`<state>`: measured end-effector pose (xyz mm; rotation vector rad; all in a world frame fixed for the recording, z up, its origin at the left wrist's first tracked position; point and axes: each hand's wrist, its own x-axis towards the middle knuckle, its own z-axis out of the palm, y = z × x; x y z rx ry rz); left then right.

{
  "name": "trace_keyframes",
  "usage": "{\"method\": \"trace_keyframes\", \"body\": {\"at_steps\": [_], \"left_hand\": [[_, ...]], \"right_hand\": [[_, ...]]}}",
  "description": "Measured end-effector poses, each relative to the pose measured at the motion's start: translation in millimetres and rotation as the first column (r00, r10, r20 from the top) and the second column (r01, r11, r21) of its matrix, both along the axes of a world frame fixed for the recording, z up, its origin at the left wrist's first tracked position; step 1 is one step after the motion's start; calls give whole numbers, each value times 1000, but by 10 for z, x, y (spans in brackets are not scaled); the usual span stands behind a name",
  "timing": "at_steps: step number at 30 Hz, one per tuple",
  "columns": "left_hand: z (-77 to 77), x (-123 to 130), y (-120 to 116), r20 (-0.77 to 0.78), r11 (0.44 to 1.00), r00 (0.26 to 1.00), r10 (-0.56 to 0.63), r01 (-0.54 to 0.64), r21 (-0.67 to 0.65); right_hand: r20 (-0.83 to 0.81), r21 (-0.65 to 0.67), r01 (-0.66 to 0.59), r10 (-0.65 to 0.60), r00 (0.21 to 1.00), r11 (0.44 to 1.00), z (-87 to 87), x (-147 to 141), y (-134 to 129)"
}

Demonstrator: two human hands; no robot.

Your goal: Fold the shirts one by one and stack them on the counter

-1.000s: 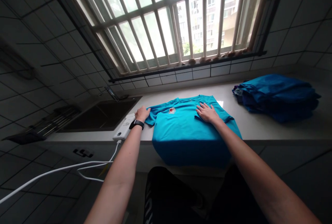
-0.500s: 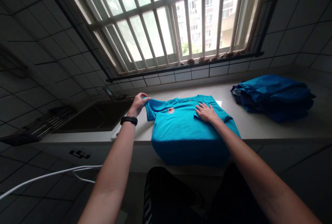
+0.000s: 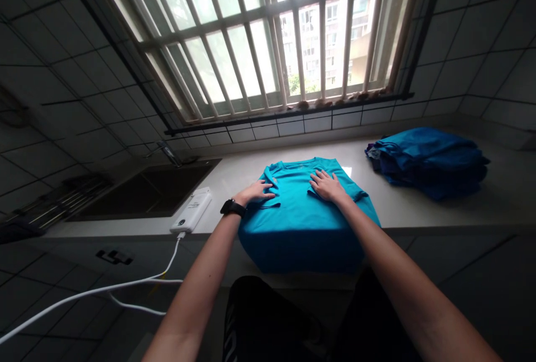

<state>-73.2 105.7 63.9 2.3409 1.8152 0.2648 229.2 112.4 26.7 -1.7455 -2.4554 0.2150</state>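
Note:
A turquoise T-shirt (image 3: 304, 233) lies face up on the white counter, its lower part hanging over the front edge. My left hand (image 3: 254, 192) rests flat on the shirt's sleeve, which is folded in across the chest and hides the red badge. My right hand (image 3: 327, 186) lies flat on the shirt's other side, near the right sleeve (image 3: 355, 194). Neither hand appears to grip the cloth. A black band circles my left wrist.
A stack of folded blue clothes (image 3: 427, 163) sits on the white counter (image 3: 419, 208) to the right. A white power bank (image 3: 190, 210) with a white cable lies left of the shirt, beside a dark sink (image 3: 142, 191) and faucet (image 3: 170, 152). A barred window (image 3: 259, 32) is behind.
My left hand has moved in from the shirt's left edge, and the sleeve it pinched is now folded across the chest over the badge. My right hand has barely moved.

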Motion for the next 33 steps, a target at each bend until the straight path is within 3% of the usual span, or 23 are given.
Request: {"method": "trace_keyframes", "body": {"at_steps": [4,11,15,18,23,28,33], "left_hand": [[-127,83,-17,-69,999,998,13,-16,-38],[-6,315,-106,-157,993,987,46,-29,112],[97,439,-80,-30,963,984,176,-166,210],[133,475,-19,84,959,979,188,-201,200],[-50,446,33,-80,949,968,236,-212,232],[-294,390,25,-154,957,946,285,-273,97],[-302,398,6,-165,960,945,281,-273,70]], "right_hand": [[-1,-3,0,0,1000,1000,2,-6,-4],[-13,-6,-3,3,1000,1000,9,-11,-16],[-16,-9,-1,1,1000,1000,4,-13,-7],[-13,-16,1,-2,1000,1000,3,-13,-1],[-13,-29,-3,2,1000,1000,17,-7,-2],[-13,-39,-6,6,1000,999,29,-3,-9],[-6,-47,-4,3,1000,999,38,-3,-17]]}}
